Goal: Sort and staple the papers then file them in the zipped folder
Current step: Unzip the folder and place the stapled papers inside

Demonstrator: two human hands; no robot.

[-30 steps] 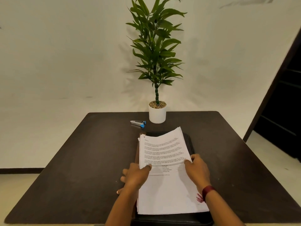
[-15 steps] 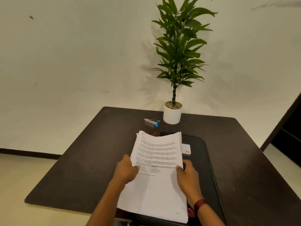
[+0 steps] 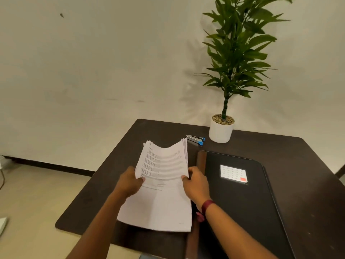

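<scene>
Since a second ago you have carried the stack of papers (image 3: pixel 160 186) off the zipped folder (image 3: pixel 242 212), so the stack now sits in the lower centre of the frame, over the dark table (image 3: pixel 104 191) and just left of the folder's brown spine. The folder's whole black cover is now uncovered, with its white lined label (image 3: pixel 233 173) showing right of centre. Your left hand (image 3: pixel 129 182) grips the stack's left edge, thumb pressed on the top sheet and fingers tucked out of sight beneath. Your right hand (image 3: pixel 197 184) grips the right edge the same way, thumb on top, with a dark red wristband (image 3: pixel 208 205) at the wrist. The far edge of the stack sags in the middle between your hands, and the sheets fan slightly at the far corners. You cannot tell from this view whether the near end of the stack rests on the table or hangs just above it. The folder lies flat and closed in the lower right of the frame. The grey and blue stapler (image 3: pixel 196 139) lies on the table above the papers, apart from them, just left of the white plant pot (image 3: pixel 220 130), whose leafy stem fills the upper right.
</scene>
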